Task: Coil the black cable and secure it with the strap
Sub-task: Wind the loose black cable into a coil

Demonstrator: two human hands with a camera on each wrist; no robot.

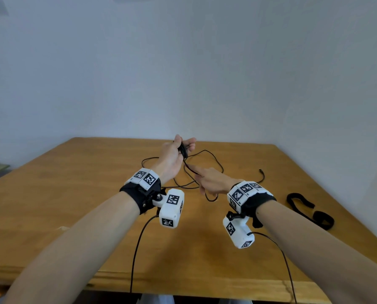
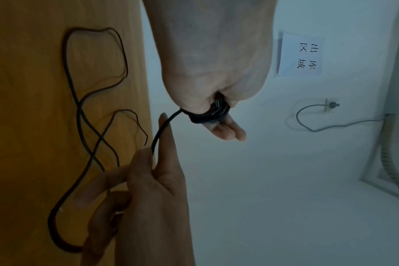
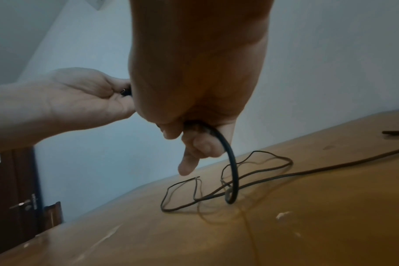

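My left hand (image 1: 184,144) is raised over the far middle of the wooden table (image 1: 73,194), palm up. A few turns of the black cable (image 2: 207,115) are wound round its fingers (image 2: 226,132), and a plug end is tucked in the palm. My right hand (image 1: 201,178) is lower and nearer, pinching the cable (image 3: 230,162) a short way below the left hand. The rest of the cable (image 1: 215,160) lies in loose crossing loops on the table beyond my hands. The black strap (image 1: 290,200) lies flat on the table to the right, untouched.
A pale wall stands just behind the table. Thin wires from the wrist cameras hang over the front edge (image 1: 137,249). The left wrist view shows a wall socket with a grey cord (image 2: 307,115), and the right wrist view a dark door (image 3: 23,198).
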